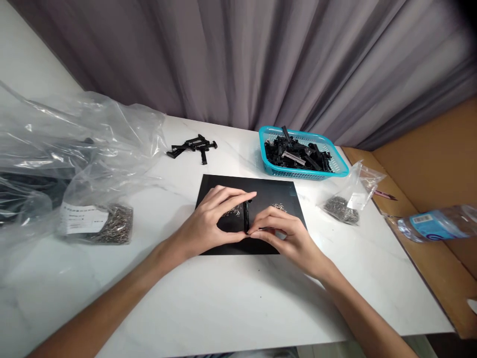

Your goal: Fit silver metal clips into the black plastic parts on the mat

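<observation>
Both hands meet over a black mat on the white table. The left hand grips a black plastic clip between forefinger and thumb. The clip's long axis runs away from the person. The right hand, fingers curled, pinches its near end. Small metal springs lie just beside; a blue basket stands beyond
</observation>
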{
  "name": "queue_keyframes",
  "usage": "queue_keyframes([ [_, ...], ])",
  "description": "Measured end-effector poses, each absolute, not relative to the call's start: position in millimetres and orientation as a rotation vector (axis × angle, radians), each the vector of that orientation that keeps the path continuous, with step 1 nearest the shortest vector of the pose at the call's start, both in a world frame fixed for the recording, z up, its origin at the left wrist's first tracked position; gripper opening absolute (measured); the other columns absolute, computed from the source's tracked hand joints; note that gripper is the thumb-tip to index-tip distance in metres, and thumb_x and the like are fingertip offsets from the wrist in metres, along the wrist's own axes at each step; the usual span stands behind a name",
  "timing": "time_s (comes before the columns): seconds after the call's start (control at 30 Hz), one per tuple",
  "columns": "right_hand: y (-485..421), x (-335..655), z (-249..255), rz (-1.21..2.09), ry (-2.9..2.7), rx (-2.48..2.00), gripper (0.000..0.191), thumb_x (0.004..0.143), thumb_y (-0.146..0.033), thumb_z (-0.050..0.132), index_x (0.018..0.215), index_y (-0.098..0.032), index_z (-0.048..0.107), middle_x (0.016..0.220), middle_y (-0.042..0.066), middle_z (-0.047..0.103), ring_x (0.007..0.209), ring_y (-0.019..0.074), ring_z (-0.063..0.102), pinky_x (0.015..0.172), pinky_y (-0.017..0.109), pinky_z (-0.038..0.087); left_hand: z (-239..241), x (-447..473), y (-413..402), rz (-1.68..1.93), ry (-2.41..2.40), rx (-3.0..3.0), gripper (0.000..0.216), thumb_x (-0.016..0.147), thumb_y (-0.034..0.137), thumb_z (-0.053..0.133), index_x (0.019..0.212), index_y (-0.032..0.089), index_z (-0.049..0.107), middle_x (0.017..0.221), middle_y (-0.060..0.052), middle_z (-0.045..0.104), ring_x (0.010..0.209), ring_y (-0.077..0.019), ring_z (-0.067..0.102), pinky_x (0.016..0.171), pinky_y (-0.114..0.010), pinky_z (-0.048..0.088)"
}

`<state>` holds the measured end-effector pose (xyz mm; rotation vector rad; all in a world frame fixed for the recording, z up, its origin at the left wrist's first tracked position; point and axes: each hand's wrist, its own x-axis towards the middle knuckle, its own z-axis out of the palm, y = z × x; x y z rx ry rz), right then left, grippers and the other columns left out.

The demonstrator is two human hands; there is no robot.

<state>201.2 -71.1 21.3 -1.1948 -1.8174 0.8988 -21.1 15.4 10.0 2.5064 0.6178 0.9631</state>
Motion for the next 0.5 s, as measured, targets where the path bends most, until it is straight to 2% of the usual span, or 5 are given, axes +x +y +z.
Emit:
queue_keyframes([
  [0.07, -71.8, 203.8, 21.4, 0.841, -1.924, -1.158, 0.02, 0.105, -0.031, 0.057, 0.106, -0.026, 0.077, 0.105, 0.006, 0.071, 0.095, 0.0198, 0.067, 0.085, 0.036, 0.055, 8.9, -20.8, 15.8, 0.965, 0.6, 2.536, 0.07, 0.085, 0.017, 0.079, 0.148, 0.029, 0.052, 0.129, -0.007, 0.066, 0.115, -0.0253, 0.061, 0.102, -0.044, 0.051],
  [0.13, -71.9, 205.4, 20.7, 0.81, -1.998, -1.142, 0.022, 0.107, -0.029, 0.053, 0.109, -0.026, 0.075, 0.108, 0.006, 0.071, 0.098, 0.0201, 0.068, 0.085, 0.036, 0.054, 7.3, -20.3, 16.1, 0.976, 0.583, 2.567, 0.07, 0.085, 0.018, 0.078, 0.149, 0.029, 0.052, 0.127, -0.007, 0.067, 0.114, -0.0257, 0.061, 0.101, -0.045, 0.051],
  [0.3, -69.5, 205.3, 16.6, 0.701, -2.056, -1.186, 0.015, 0.105, -0.03, 0.058, 0.103, -0.025, 0.072, 0.102, 0.004, 0.072, 0.092, 0.0198, 0.065, 0.087, 0.037, 0.049, 4.1, -19.0, 15.7, 1.01, 0.558, 2.609, 0.071, 0.085, 0.017, 0.078, 0.15, 0.027, 0.051, 0.12, -0.007, 0.067, 0.11, -0.0248, 0.059, 0.097, -0.042, 0.054],
  [0.5, -69.6, 202.9, 13.5, 0.839, -1.92, -1.343, 0.015, 0.1, -0.04, 0.067, 0.101, -0.026, 0.072, 0.095, 0.003, 0.075, 0.081, 0.0188, 0.062, 0.075, 0.032, 0.048, 2.1, -18.3, 14.1, 1.122, 0.493, 2.659, 0.069, 0.084, 0.017, 0.078, 0.148, 0.023, 0.053, 0.109, -0.007, 0.068, 0.102, -0.024, 0.061, 0.089, -0.04, 0.059],
])
